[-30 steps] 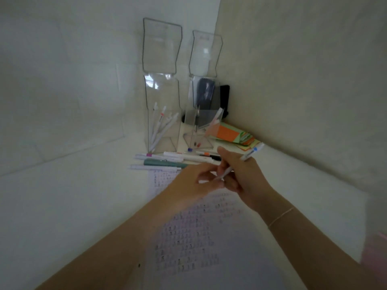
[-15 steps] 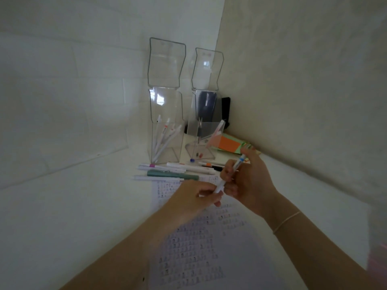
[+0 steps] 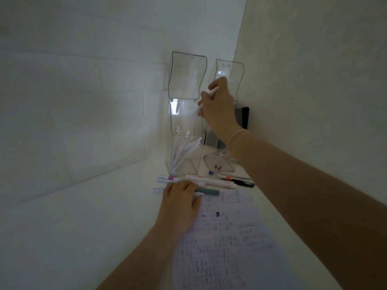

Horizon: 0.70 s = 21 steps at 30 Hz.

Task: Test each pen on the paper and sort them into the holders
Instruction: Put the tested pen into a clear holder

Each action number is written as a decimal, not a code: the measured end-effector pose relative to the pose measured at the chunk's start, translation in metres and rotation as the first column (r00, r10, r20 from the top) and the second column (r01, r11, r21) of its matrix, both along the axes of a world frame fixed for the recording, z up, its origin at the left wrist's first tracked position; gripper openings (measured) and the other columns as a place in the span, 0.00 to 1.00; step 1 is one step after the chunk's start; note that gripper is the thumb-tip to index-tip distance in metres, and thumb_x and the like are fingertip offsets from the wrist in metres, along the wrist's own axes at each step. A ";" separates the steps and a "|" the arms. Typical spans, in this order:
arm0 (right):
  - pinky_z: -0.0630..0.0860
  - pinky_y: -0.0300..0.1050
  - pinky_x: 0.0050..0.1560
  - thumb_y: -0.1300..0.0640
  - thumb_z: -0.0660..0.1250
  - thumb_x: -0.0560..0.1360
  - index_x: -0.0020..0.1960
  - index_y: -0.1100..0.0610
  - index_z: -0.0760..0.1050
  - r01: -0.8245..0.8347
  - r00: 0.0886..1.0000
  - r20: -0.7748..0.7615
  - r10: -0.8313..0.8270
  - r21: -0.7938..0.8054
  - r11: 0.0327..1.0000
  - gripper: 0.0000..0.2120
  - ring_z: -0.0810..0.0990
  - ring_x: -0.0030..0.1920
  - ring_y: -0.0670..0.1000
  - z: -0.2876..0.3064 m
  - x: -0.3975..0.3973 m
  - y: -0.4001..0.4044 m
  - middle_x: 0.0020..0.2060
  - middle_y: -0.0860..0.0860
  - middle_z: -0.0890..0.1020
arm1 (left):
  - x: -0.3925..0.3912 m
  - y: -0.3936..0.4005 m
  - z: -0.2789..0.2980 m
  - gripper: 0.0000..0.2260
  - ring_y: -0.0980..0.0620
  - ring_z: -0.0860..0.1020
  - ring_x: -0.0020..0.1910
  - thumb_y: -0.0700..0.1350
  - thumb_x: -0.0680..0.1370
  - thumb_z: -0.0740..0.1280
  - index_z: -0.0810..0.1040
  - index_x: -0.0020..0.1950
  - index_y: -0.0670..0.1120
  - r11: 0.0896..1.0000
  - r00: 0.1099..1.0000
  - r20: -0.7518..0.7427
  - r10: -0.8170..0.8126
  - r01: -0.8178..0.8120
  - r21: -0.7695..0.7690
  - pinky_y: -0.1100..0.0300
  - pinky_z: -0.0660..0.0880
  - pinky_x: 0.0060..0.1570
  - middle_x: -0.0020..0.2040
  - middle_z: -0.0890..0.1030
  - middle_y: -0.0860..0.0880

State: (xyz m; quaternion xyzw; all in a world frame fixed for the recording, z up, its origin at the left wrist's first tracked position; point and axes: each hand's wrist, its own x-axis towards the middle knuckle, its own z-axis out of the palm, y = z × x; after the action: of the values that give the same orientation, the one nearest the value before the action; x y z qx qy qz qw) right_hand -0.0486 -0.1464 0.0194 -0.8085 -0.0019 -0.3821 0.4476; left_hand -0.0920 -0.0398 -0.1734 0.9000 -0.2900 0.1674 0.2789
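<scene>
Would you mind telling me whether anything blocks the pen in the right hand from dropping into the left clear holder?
Nothing visible does. The right hand grips the white pen beside the open upper part of the left clear holder. The white pens in the holder lean near its bottom, well below the opening.

Two tall clear holders [image 3: 184, 130] stand side by side in the far corner, hemmed by the right wall [image 3: 314, 80]. Loose pens [image 3: 211, 182] line the table just near them; bare table [image 3: 73, 216] lies open on the left.
</scene>
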 end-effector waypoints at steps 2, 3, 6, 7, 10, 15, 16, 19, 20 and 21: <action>0.79 0.53 0.44 0.63 0.58 0.79 0.55 0.61 0.63 -0.014 0.991 -0.133 -0.007 -0.153 0.988 0.06 0.80 0.41 0.58 -0.015 0.025 0.008 0.39 0.56 0.75 | -0.001 0.000 -0.002 0.14 0.50 0.71 0.64 0.45 0.78 0.62 0.76 0.63 0.49 1.000 0.999 0.031 -0.017 0.017 0.004 0.54 0.60 0.67 0.62 0.77 0.51; 0.79 0.51 0.46 0.63 0.57 0.79 0.57 0.62 0.64 -0.029 0.979 -0.203 -0.017 -0.221 0.975 0.07 0.81 0.45 0.59 -0.021 0.033 0.011 0.41 0.58 0.76 | -0.001 0.000 -0.002 0.13 0.49 0.73 0.62 0.44 0.77 0.62 0.77 0.61 0.49 1.000 0.999 0.043 -0.016 0.017 -0.003 0.52 0.62 0.66 0.60 0.78 0.50; 0.75 0.45 0.46 0.64 0.55 0.79 0.62 0.64 0.66 -0.068 0.911 -0.399 -0.104 -0.396 0.916 0.12 0.78 0.47 0.57 -0.036 0.045 0.014 0.51 0.61 0.77 | 0.001 -0.001 -0.005 0.14 0.47 0.77 0.58 0.42 0.74 0.61 0.79 0.58 0.48 1.000 0.998 0.058 -0.006 0.007 -0.029 0.48 0.67 0.62 0.56 0.80 0.48; 0.73 0.43 0.45 0.64 0.55 0.79 0.61 0.64 0.67 -0.093 0.888 -0.444 -0.117 -0.423 0.901 0.12 0.77 0.46 0.56 -0.040 0.047 0.014 0.51 0.61 0.76 | 0.000 -0.001 -0.004 0.15 0.47 0.76 0.59 0.42 0.74 0.60 0.79 0.58 0.48 1.000 0.999 0.054 -0.005 0.006 -0.024 0.49 0.66 0.63 0.57 0.80 0.48; 0.68 0.41 0.45 0.64 0.55 0.78 0.60 0.64 0.69 -0.147 0.846 -0.512 -0.150 -0.494 0.857 0.12 0.73 0.45 0.53 -0.044 0.048 0.015 0.47 0.56 0.73 | 0.001 -0.002 -0.005 0.15 0.48 0.75 0.60 0.39 0.74 0.62 0.78 0.59 0.49 1.000 0.998 0.064 -0.008 0.008 -0.013 0.52 0.64 0.63 0.57 0.79 0.50; 0.66 0.43 0.61 0.57 0.55 0.80 0.68 0.58 0.66 -0.238 0.830 -0.549 -0.100 -0.510 0.826 0.17 0.69 0.64 0.55 -0.045 0.039 0.013 0.66 0.56 0.68 | 0.001 -0.003 -0.005 0.16 0.47 0.74 0.60 0.37 0.74 0.64 0.78 0.59 0.50 0.999 0.998 0.070 -0.009 0.011 -0.038 0.53 0.63 0.62 0.58 0.79 0.49; 0.66 0.43 0.61 0.57 0.56 0.80 0.68 0.57 0.67 -0.183 0.882 -0.466 -0.073 -0.480 0.858 0.17 0.70 0.63 0.54 -0.044 0.033 0.011 0.66 0.55 0.67 | 0.001 -0.003 -0.004 0.16 0.46 0.75 0.59 0.36 0.74 0.64 0.79 0.59 0.49 0.999 0.997 0.072 -0.008 0.011 -0.043 0.53 0.65 0.61 0.57 0.79 0.49; 0.71 0.38 0.53 0.62 0.59 0.78 0.58 0.58 0.73 0.061 0.989 -0.105 -0.104 -0.355 0.933 0.10 0.74 0.50 0.49 -0.048 0.004 0.003 0.58 0.55 0.72 | 0.005 -0.003 -0.007 0.15 0.42 0.80 0.50 0.34 0.66 0.70 0.81 0.51 0.46 0.998 0.987 0.160 0.015 -0.006 -0.056 0.49 0.74 0.49 0.51 0.80 0.43; 0.72 0.38 0.50 0.62 0.59 0.78 0.53 0.60 0.74 0.100 0.991 -0.052 -0.127 -0.359 0.928 0.07 0.74 0.46 0.48 -0.053 -0.010 0.000 0.53 0.55 0.74 | 0.005 -0.003 -0.009 0.15 0.42 0.80 0.48 0.33 0.63 0.72 0.82 0.48 0.44 0.999 0.981 0.192 0.030 -0.021 -0.050 0.49 0.75 0.47 0.51 0.80 0.42; 0.72 0.40 0.47 0.62 0.58 0.78 0.49 0.60 0.74 0.096 0.989 -0.070 -0.133 -0.388 0.917 0.06 0.73 0.43 0.49 -0.064 -0.025 -0.004 0.47 0.54 0.74 | 0.005 -0.004 -0.009 0.14 0.42 0.80 0.47 0.34 0.62 0.73 0.82 0.46 0.44 0.999 0.977 0.211 0.037 -0.031 -0.032 0.49 0.76 0.45 0.50 0.80 0.41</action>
State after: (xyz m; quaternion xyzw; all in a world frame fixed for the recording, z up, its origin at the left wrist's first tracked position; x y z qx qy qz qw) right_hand -0.0738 -0.1505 -0.0446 -0.8962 -0.0080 -0.3611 0.2575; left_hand -0.0875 -0.0435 -0.1822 0.8778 -0.3002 0.2711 0.2565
